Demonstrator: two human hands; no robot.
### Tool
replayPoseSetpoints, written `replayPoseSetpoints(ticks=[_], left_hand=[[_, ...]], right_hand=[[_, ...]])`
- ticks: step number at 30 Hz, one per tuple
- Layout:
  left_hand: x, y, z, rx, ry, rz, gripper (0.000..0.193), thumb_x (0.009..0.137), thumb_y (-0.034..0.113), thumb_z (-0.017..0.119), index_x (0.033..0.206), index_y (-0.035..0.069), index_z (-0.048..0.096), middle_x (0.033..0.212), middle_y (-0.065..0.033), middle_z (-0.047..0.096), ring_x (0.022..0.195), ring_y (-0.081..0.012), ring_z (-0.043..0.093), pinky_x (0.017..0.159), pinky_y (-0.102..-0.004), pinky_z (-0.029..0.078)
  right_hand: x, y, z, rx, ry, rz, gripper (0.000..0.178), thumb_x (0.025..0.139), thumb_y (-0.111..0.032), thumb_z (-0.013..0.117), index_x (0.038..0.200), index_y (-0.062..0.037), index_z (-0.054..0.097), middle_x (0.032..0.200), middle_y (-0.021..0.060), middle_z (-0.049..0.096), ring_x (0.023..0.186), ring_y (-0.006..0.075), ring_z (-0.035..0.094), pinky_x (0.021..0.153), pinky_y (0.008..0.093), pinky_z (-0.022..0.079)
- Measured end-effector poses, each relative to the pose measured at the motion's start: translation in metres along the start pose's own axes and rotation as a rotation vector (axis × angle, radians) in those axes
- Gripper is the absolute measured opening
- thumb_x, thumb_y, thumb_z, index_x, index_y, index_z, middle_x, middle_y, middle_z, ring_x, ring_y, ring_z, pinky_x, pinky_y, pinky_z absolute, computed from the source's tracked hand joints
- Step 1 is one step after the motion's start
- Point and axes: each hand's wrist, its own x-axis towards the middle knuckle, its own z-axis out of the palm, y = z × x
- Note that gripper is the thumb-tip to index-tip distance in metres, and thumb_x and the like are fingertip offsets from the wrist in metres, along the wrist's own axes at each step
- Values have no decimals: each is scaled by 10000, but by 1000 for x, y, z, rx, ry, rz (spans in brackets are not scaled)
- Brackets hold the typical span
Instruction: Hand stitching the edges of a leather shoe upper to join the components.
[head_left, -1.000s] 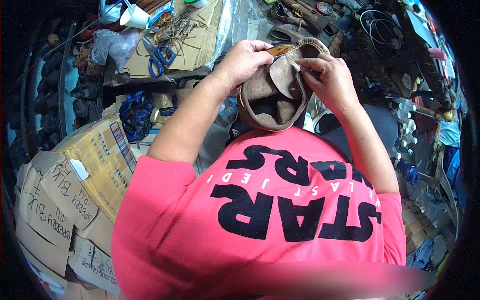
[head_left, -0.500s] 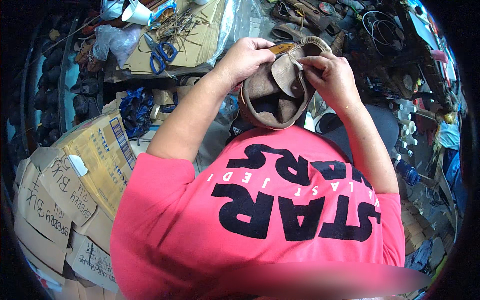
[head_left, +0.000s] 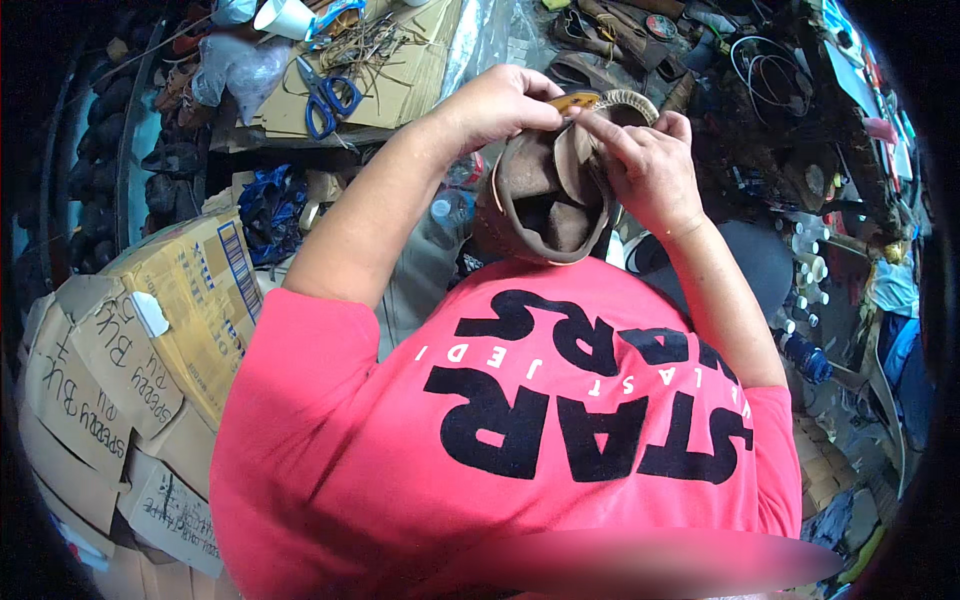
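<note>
A brown leather shoe (head_left: 507,222) is held up close in front of my chest, its opening facing me. My left hand (head_left: 503,102) is closed on the shoe's far left edge, thumb and fingers by a small tan-orange piece (head_left: 572,102) there. Inside the opening, the shoe's tongue (head_left: 573,165) stands up, seen nearly edge-on. My right hand (head_left: 655,178) is at the right side of the shoe, its index finger stretched toward the tan-orange piece and the other fingers bent near the pale padded collar (head_left: 628,100). What those bent fingers grip is partly hidden.
Blue-handled scissors (head_left: 328,100) and thin strips (head_left: 375,45) lie on stacked cardboard (head_left: 420,75) at far left. A carton (head_left: 195,300) stands at my left. Shoe parts (head_left: 610,35) lie beyond the hands, and several small bottles (head_left: 808,255) are at the right.
My right hand has let go of its pinch on the tongue and moved its index finger leftward to the tan-orange piece. The tongue has turned more edge-on.
</note>
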Motion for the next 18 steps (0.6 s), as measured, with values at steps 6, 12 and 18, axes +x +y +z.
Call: replayPoseSetpoints(ticks=[6,12,18], left_hand=[[6,3,4,294,20,92,249,744,126,685,963,9,660,821,-14,646,742,-80,574,716,-239,469],[18,8,-1,360,4,78,344,656,198,713,948,17,694,789,-83,685,739,-143,631,709,-274,488],[29,14,-7,257,-130,-37,294,704,97,692,962,-42,662,813,-57,671,727,-104,618,714,-245,497]], right_hand=[[-2,6,-1,125,54,-25,419,766,-91,598,1142,-277,590,683,-15,587,695,192,598,810,401,369],[-4,9,0,134,41,-17,291,735,-81,609,989,-221,631,725,1,613,738,216,594,817,403,362],[-3,9,1,242,62,36,237,711,-60,613,909,-188,634,755,14,629,750,233,596,812,388,354]])
